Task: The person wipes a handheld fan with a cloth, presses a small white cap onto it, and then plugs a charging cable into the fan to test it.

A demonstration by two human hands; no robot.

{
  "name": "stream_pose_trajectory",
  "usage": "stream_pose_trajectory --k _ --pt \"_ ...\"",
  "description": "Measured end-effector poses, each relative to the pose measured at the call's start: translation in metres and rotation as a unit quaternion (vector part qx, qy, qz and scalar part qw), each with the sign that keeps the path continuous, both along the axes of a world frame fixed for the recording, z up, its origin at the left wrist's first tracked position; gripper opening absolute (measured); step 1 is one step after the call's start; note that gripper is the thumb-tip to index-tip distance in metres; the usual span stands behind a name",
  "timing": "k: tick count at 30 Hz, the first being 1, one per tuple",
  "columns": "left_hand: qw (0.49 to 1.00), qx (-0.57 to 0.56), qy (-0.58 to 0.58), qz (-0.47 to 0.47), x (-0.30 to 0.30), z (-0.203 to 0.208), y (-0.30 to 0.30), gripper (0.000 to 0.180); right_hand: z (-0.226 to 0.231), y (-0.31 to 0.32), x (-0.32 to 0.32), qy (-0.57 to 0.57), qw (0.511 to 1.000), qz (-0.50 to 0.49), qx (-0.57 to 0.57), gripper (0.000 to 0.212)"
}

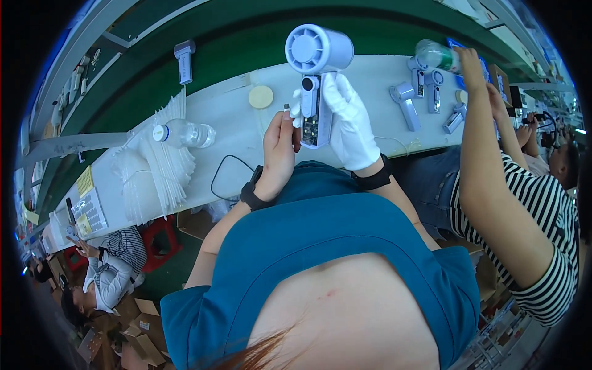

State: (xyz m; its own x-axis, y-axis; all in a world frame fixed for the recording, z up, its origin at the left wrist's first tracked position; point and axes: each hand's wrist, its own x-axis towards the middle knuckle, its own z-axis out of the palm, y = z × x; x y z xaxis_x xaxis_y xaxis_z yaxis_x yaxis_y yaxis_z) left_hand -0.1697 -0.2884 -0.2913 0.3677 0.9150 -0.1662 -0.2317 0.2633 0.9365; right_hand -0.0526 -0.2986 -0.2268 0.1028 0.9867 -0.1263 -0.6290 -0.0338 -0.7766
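In my right hand (353,123), which wears a white glove, a pale lilac handheld fan (317,49) stands upright with its round grille at the top. The front of its handle is uncovered, and a circuit board (310,126) shows inside. My left hand (279,148) is bare and close beside the handle's lower left side. Its fingers pinch a small plug (287,107) with a light metal tip. A thin black cable (217,172) loops on the table near my left wrist; whether it runs to the plug is hidden.
A clear bottle (185,133) lies on stacked white plastic sleeves (166,163) to the left. Near the middle is a round cream disc (261,97). Several fans (407,106) lie at right, where a co-worker's arm (478,142) holds a green-labelled bottle (436,55). Another fan (184,63) rests on the green belt (228,43).
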Motion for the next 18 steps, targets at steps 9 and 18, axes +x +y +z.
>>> stream_pose_trajectory --k 9,18 --pt "1.0 -0.03 0.003 -0.001 0.001 -0.003 0.004 0.031 0.006 0.003 0.003 -0.067 0.998 -0.004 -0.011 0.044" --pt "0.999 -0.043 0.012 -0.006 0.002 -0.01 0.015 0.032 -0.003 0.016 0.009 -0.087 0.996 -0.002 -0.026 0.062"
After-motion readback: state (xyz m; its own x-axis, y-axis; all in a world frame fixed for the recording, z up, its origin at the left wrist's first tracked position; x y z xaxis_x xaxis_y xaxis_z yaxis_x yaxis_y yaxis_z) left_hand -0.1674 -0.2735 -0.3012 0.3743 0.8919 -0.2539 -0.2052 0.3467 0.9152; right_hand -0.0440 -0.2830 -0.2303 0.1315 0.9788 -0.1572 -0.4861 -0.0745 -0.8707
